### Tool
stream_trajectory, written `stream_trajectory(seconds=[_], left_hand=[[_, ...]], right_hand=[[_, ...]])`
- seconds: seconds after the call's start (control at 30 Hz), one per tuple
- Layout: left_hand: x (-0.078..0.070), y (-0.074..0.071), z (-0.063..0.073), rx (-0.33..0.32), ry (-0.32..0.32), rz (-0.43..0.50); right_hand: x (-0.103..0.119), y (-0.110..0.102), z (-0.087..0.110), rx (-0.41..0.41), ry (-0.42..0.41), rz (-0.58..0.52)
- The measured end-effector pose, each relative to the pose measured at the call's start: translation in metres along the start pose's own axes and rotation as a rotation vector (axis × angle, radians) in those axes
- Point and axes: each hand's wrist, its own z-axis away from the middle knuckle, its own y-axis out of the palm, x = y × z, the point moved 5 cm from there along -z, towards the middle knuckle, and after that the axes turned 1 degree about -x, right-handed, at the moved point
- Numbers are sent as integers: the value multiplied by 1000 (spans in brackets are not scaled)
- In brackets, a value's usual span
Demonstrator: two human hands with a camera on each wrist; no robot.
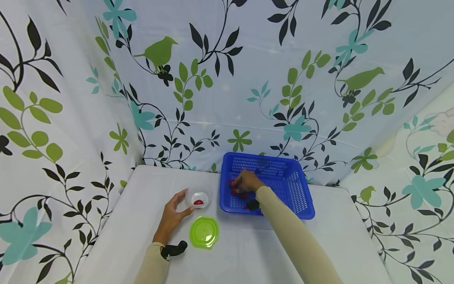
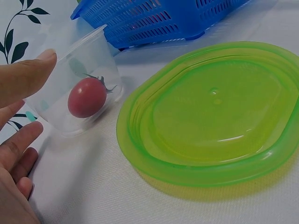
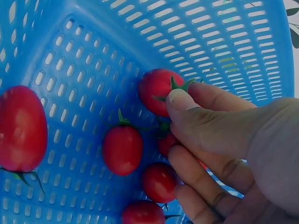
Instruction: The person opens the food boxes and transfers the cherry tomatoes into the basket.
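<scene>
A clear plastic container (image 1: 206, 196) stands on the white table with one cherry tomato (image 2: 87, 97) inside. My left hand (image 1: 172, 217) holds it at the side, thumb and index finger spread around its wall. Near that hand a green lid (image 1: 204, 232) lies on the table. Inside the blue basket (image 1: 307, 204), my right hand (image 1: 248, 181) pinches a cherry tomato (image 3: 156, 91) at its green stem end, between thumb and index finger. Several more tomatoes lie on the basket floor, among them one (image 3: 122, 150) beside the fingers. Part of another tomato hides behind the fingertips.
The basket stands at the back of the table, right of the container, against a patterned curtain (image 1: 220, 98). Curtains also hang at both sides. Dark wrist straps (image 1: 173, 249) sit on the sleeves.
</scene>
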Motion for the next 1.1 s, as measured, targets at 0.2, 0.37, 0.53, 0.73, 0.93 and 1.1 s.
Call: stream_trajectory(seconds=[0.2, 0.37, 0.53, 0.73, 0.93, 1.1], left_hand=[[1, -1, -2, -6, 9, -20], [1, -1, -3, -6, 10, -25], [1, 0, -3, -6, 7, -33], [2, 1, -3, -6, 3, -17], [1, 1, -2, -6, -3, -15], [1, 1, -2, -7, -10, -2]], right_hand=[[7, -11, 4, -103, -44, 14], [21, -23, 6, -245, -117, 7], [43, -27, 11, -281, -205, 7], [73, -19, 17, -248, -258, -18], [93, -3, 18, -166, -281, 30], [106, 14, 17, -84, -298, 82]])
